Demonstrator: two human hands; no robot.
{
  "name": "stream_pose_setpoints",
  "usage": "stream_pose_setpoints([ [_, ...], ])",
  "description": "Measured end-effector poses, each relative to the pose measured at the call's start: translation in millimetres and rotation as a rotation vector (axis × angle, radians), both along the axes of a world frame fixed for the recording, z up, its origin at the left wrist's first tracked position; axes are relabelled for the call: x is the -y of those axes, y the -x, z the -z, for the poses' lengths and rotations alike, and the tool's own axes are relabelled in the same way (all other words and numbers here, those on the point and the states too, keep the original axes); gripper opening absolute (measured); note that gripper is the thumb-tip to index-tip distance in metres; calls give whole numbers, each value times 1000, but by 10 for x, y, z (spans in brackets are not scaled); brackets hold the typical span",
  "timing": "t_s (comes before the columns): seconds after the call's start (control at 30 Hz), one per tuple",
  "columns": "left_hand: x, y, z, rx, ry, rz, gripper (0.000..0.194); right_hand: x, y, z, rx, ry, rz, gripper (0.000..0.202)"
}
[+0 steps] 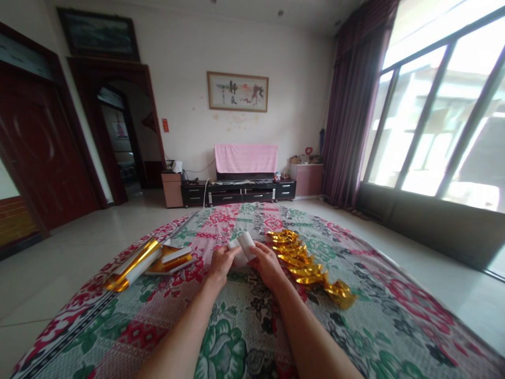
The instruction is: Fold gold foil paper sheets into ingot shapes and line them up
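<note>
A big flowery cloth (pixel 168 310) lies at the bottom. On its right sits a row of shiny gold shapes (pixel 307 272); on its left, curled gold and white sheets (pixel 136 266). Between them, the left hand (pixel 223 261) and right hand (pixel 267 263), fingers closed, pinch a little white folded paper (pixel 245 246).

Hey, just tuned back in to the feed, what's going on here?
A person is holding a piece of white paper, seemingly folded, between the left hand and right hand, above a patterned cloth. On the cloth to the left lie curled gold-and-white sheets, not touched by either hand. To the right, a row of crinkled gold pieces runs back toward the far edge, also untouched.
</note>
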State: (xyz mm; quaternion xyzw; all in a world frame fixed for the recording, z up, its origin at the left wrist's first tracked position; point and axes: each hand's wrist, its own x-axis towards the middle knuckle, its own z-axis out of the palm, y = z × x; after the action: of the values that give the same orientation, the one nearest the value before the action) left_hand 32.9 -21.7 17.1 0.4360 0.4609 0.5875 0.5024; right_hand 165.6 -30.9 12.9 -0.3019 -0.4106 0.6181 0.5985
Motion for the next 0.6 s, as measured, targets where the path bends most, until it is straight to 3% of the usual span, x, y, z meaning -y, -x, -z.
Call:
stream_pose_setpoints([
  [0.33, 7, 44, -1, -27, 13, 44, 40, 5, 40, -17, 25, 11, 118, 33],
  [0.6, -8, 51, 22, -123, -5, 9, 34, -30, 49, 28, 111, -19, 221, 30],
])
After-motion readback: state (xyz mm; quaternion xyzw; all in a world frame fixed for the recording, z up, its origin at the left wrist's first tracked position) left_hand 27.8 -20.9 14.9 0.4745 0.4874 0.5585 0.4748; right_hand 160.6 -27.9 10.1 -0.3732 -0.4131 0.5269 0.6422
